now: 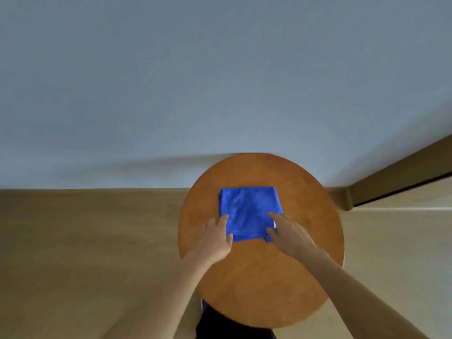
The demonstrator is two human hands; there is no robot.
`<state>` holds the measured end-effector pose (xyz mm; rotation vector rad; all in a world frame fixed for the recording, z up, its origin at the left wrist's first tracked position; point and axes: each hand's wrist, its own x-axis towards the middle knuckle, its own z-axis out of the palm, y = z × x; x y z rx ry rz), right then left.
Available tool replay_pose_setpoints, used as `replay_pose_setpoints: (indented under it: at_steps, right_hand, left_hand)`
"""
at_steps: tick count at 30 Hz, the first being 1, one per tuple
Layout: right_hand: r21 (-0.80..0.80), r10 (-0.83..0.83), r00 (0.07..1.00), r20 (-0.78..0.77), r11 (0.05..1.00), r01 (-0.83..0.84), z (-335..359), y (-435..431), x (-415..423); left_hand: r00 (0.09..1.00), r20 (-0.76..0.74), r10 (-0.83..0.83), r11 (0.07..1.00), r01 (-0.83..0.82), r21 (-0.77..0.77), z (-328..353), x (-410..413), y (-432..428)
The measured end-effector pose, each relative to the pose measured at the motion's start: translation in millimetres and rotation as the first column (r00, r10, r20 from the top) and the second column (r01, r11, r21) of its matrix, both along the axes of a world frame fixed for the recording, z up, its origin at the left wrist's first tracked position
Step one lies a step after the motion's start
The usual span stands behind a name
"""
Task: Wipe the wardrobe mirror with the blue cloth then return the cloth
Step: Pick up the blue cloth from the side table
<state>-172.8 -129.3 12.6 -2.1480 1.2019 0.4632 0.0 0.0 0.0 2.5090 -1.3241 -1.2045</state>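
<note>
Folded blue cloth (249, 211) on a round wooden table (259, 277).
Left hand (216, 237) and right hand (289, 232), both loosely open, rest on its near corners without gripping.

No readable text (anywhere visible)

Both forearms are bare, no sleeves showing; dark purple clothing (205, 311) below the arms.
</note>
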Motion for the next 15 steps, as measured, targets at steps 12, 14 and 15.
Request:
replay_pose_setpoints:
  at_steps: [12, 14, 15]
  right_hand:
    - [0.045, -0.055, 0.994, -0.094, 0.997, 0.060, -105.2, -49.0, 7.4]
    - [0.026, -0.076, 0.992, -0.099, 0.996, 0.079, -119.4, -53.0, 8.3]
    - [0.011, -0.086, 0.991, -0.099, 0.996, 0.087, -125.3, -54.9, 8.6]
  left_hand:
    - [0.992, -0.023, 0.123, 0.986, -0.120, 0.116, -99.7, 5.2, -57.2]
    - [0.989, -0.014, 0.147, 0.984, -0.145, 0.108, -115.4, 4.1, -64.3]
    - [0.986, -0.008, 0.165, 0.981, -0.163, 0.103, -122.3, 3.8, -68.3]
